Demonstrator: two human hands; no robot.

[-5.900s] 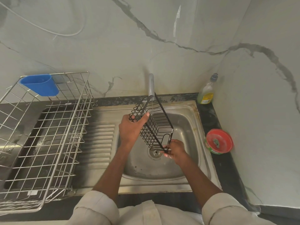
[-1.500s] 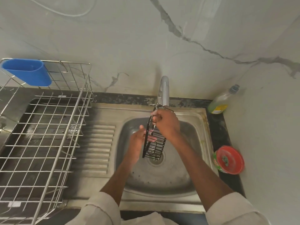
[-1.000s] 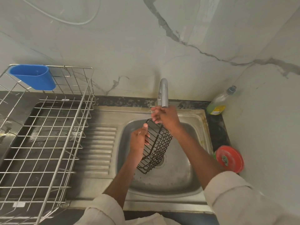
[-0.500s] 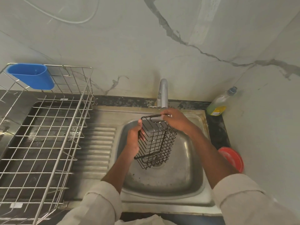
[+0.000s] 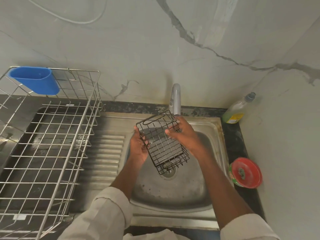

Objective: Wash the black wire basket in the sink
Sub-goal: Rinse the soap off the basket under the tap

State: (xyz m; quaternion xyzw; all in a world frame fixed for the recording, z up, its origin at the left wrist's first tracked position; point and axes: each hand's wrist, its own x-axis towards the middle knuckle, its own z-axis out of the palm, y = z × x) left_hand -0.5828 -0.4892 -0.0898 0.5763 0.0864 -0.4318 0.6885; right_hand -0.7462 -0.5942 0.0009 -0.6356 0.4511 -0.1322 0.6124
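the black wire basket (image 5: pixel 161 142) is tilted over the sink (image 5: pixel 173 191), just below the tap (image 5: pixel 175 99). the left hand (image 5: pixel 138 148) grasps its left edge and the right hand (image 5: pixel 183 134) its far right side. both grips look light, so wet wire could slip and drop onto the drain (image 5: pixel 168 172).

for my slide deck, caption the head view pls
Both hands, left and right, hold the black wire basket over the sink.

rack (image 5: pixel 52 144) left of sink (image 5: pixel 173 191) — bottle (image 5: pixel 237 110) right
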